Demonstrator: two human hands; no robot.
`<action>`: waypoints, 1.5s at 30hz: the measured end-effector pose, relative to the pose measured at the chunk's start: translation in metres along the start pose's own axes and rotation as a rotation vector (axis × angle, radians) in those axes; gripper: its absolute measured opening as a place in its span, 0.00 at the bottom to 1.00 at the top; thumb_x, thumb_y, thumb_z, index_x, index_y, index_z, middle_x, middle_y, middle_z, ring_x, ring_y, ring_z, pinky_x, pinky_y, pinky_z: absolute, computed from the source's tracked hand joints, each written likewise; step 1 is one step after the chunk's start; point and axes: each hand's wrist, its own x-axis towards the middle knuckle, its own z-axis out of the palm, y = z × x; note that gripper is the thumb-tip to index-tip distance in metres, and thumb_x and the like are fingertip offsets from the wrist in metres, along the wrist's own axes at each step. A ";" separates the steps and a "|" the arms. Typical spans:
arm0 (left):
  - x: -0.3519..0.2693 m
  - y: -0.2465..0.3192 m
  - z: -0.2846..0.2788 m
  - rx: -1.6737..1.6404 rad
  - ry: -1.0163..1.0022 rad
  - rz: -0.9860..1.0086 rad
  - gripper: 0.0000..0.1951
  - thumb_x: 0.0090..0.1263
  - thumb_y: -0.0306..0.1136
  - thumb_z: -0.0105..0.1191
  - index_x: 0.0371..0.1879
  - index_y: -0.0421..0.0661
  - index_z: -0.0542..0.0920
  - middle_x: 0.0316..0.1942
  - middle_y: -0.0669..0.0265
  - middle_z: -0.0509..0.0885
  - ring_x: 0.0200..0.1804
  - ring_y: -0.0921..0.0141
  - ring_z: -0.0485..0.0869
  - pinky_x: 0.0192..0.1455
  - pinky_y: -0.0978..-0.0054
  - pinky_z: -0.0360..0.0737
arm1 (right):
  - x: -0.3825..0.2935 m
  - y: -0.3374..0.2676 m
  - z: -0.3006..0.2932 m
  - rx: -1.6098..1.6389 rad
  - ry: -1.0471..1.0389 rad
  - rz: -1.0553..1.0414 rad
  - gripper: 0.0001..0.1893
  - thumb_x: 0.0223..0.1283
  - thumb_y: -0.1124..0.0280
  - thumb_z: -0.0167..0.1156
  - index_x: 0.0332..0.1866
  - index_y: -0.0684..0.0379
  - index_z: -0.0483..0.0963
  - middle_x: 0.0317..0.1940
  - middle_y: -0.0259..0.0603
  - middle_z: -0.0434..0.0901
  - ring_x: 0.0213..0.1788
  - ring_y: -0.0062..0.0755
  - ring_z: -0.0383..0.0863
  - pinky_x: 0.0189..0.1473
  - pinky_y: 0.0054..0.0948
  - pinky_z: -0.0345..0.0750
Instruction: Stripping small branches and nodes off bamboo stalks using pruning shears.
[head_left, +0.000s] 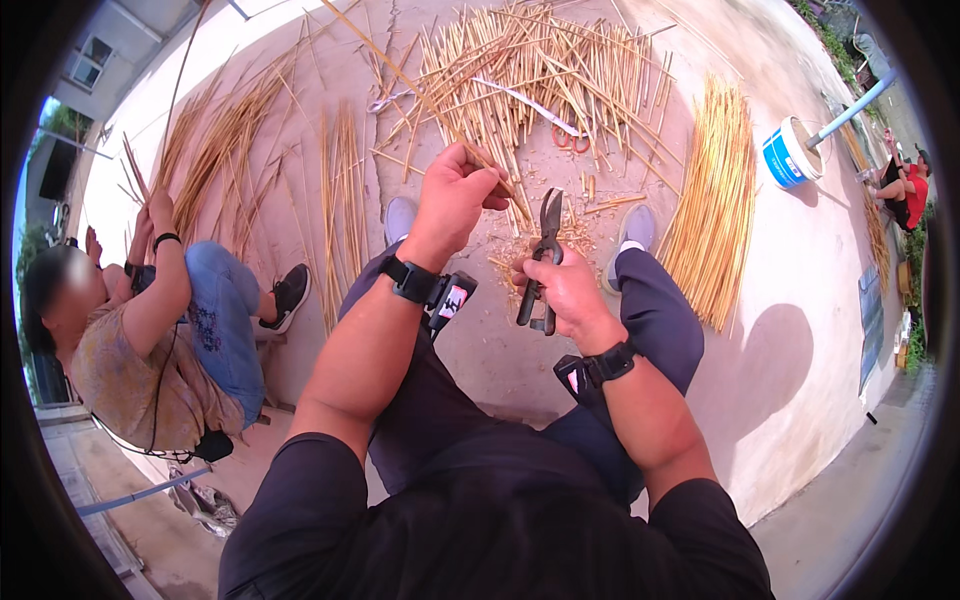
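My left hand grips a long, thin tan stalk near its lower end, between thumb and fingers. The stalk slants up and away to the left, and its short end points down toward my right hand. In my right hand are dark metal pruning shears, blades upward and slightly apart. The blade tips are close to the stalk's lower end but do not appear to touch it. Cut bits and shavings litter the ground between my shoes. A large pile of cut stalks lies beyond my hands.
Red-handled scissors and a pale strip lie on the pile. A neat stalk bundle lies right, near a white-and-blue bucket. Longer stalks spread left, beside a seated person. Another person sits far right.
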 end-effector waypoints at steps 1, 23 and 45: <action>0.004 -0.004 0.000 -0.019 -0.016 0.033 0.06 0.71 0.21 0.51 0.44 0.42 0.77 0.39 0.62 0.87 0.37 0.68 0.89 0.39 0.70 0.88 | 0.000 0.002 0.000 -0.010 -0.006 -0.016 0.08 0.64 0.76 0.62 0.45 0.61 0.72 0.37 0.39 0.81 0.37 0.30 0.83 0.43 0.32 0.82; 0.015 -0.016 -0.005 -0.069 0.022 0.029 0.08 0.67 0.17 0.48 0.41 0.43 0.75 0.37 0.61 0.86 0.39 0.65 0.89 0.39 0.69 0.88 | 0.007 0.020 0.007 -0.118 -0.119 0.082 0.11 0.61 0.76 0.63 0.45 0.62 0.72 0.33 0.37 0.78 0.32 0.29 0.82 0.34 0.31 0.79; 0.014 -0.030 0.004 0.065 -0.009 -0.097 0.05 0.70 0.21 0.49 0.42 0.43 0.76 0.35 0.61 0.86 0.35 0.69 0.87 0.37 0.70 0.87 | 0.005 0.020 0.008 -0.040 -0.108 0.109 0.10 0.65 0.72 0.60 0.48 0.59 0.70 0.31 0.36 0.76 0.27 0.27 0.78 0.30 0.32 0.79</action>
